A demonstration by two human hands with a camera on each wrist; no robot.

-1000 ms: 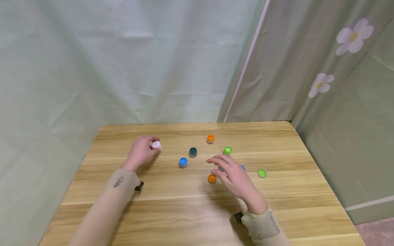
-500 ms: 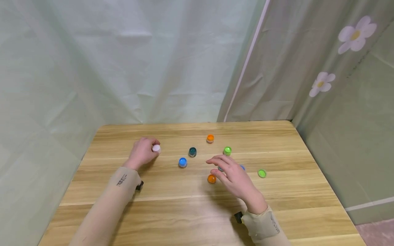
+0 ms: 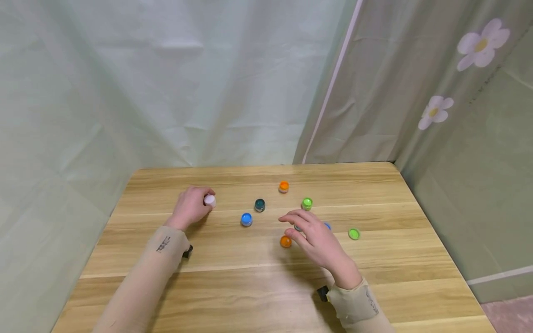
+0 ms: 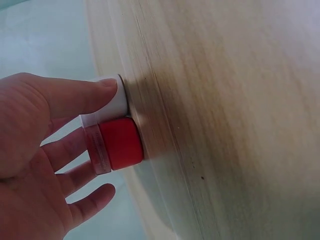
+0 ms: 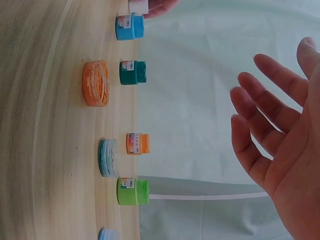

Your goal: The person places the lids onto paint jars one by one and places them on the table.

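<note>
My left hand [image 3: 189,208] pinches a small white jar [image 3: 210,200] on the left of the table. The left wrist view has the thumb across the white jar [image 4: 114,105], a red-ended jar [image 4: 121,143] touching it, and fingers behind the pair; the head view hides the red one. Relaxed and empty, my right hand [image 3: 318,240] hovers over the table with fingers apart, beside an orange lid [image 3: 285,241]. It partly covers a teal lid [image 3: 297,227] and a blue lid [image 3: 328,226]. In the right wrist view, the right hand [image 5: 287,135] touches nothing.
Open jars stand mid-table: blue [image 3: 246,219], dark teal [image 3: 260,205], orange [image 3: 283,187] and green [image 3: 306,203]. A green lid [image 3: 354,234] lies to the right on the wooden table [image 3: 250,296]. A curtain [image 3: 233,83] hangs behind the far edge.
My left hand and the white jar have shifted slightly, and the red bit seen beside the jar a second ago is now hidden in the head view. My right hand has stayed nearly still.
</note>
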